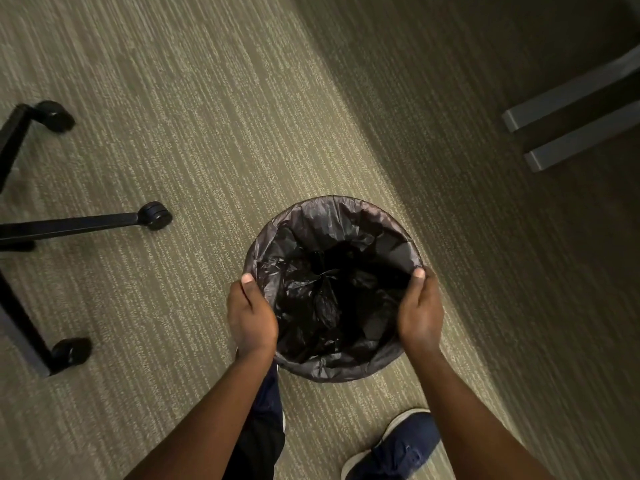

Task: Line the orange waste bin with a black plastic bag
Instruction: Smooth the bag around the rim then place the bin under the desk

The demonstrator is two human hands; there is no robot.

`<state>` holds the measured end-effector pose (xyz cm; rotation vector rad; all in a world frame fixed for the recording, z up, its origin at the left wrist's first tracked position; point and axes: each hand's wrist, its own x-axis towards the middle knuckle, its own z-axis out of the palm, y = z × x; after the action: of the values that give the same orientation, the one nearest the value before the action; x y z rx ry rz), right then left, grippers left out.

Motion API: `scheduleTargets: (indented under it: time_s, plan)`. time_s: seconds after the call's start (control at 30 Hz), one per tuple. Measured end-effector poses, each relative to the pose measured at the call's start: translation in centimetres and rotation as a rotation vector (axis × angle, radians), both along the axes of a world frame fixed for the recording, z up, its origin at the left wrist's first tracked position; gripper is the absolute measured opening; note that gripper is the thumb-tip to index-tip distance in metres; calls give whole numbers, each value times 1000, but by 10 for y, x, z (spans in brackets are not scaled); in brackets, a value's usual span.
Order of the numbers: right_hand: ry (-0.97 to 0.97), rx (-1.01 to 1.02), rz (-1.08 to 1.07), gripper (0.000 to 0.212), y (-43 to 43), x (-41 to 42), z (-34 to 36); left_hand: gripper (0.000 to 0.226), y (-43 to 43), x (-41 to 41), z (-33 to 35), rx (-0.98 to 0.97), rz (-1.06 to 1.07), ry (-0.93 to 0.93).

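Far left of frame: black chair base (41,230) with three casters is noted on the carpet (207,116), well apart from the work.

Lower centre: left hand (251,317) is seen gripping the left side of the rim, thumb laid over the black plastic bag (329,292) where it folds over the edge. The bag is found inside the waste bin (332,370) with its mouth turned outward over the whole visible rim; no orange is exposed from this angle. The bin is stood on the carpet, centre-right of frame, just above the person's shoe (398,445).

Right hand (420,315) is seen gripping the opposite side of the rim the same way, thumb on top.

Judgement: lining appears nearly complete. For a good finish, the overlap should be pulled down evenly on both sides, and the crumpled plastic in the middle should be pressed toward the bottom so trapped air is released.

Upper right: two grey furniture legs (571,126) are noted in shadow, clear of the bin. Nothing is judged to obstruct the hands.
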<state>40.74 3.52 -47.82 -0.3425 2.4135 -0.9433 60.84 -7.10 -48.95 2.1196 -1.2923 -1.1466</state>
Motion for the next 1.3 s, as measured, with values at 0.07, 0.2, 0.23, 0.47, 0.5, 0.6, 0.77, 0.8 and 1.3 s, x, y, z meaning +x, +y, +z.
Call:
scheduleTargets:
  time_s: [0.07,0.2,0.23,0.47,0.5,0.6,0.77,0.8,1.3]
  plan:
    - [50,46,-55,64,-8,-9,3,55,-1,2,-1,0,-23,-10]
    - [406,72,428,67,-50,-18,11,52,0,5,-1,-38,-76,-25]
    - [408,85,576,66,-63,-20,11,52,0,5,-1,-51,-88,-25]
    - [518,174,728,70,-88,-33,7,48,1,9,-4,-71,-111,-44]
    - [562,98,811,67,-81,-24,7,48,1,9,-4,-73,-110,-47]
    - [411,256,1256,66,-43,6,-7,47,1,10,-5,-76,-105,-43]
    - [151,916,1547,80,-18,11,-39,45,1,8,-3,-90,-106,-32]
    - [152,908,1554,78,-21,13,-42,45,1,8,-3,-90,-106,-24]
    - [-101,820,1439,46,-117,56,-142,43,3,15,-16,-117,-137,79]
